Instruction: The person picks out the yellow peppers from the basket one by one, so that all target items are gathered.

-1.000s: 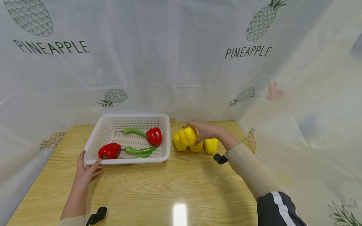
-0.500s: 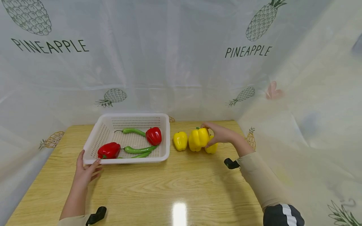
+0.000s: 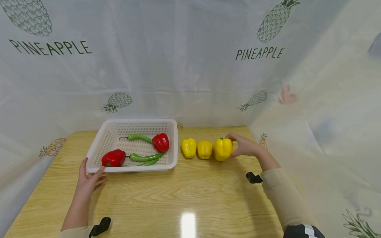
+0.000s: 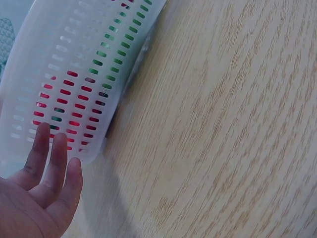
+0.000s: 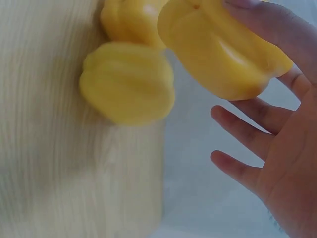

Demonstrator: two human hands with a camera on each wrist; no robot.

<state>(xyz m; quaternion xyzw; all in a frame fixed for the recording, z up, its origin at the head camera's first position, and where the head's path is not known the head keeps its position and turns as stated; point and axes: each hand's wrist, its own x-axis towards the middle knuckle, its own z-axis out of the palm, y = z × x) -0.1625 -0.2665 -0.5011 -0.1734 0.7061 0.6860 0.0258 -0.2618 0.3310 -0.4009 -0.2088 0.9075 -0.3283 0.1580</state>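
Note:
In the head view, a white perforated plastic basket [image 3: 132, 169] holds two red bell peppers [image 3: 160, 143] and several long green chili peppers [image 3: 146, 157]. My left hand [image 3: 86, 181] holds its front left corner between thumb and index finger; the other three fingers [image 4: 58, 168] spread beside the basket wall in the left wrist view. To the right, my right hand [image 3: 245, 145] grips a yellow bell pepper [image 3: 223, 149] between thumb and fingers, above the table. Two more yellow bell peppers [image 3: 189, 148] stand left of it. Whatever sits behind the held pepper is hidden in the head view.
A wooden table [image 3: 154, 205] carries everything. Behind it and along the right side hangs a pale plastic curtain [image 3: 190, 72] with printed pineapples. Black camera mounts [image 3: 101, 226] sit at both wrists.
My right hand has carried the yellow bell pepper rightwards along the row, uncovering the two left ones and covering the spot of the rightmost one. My left hand stays at the basket corner.

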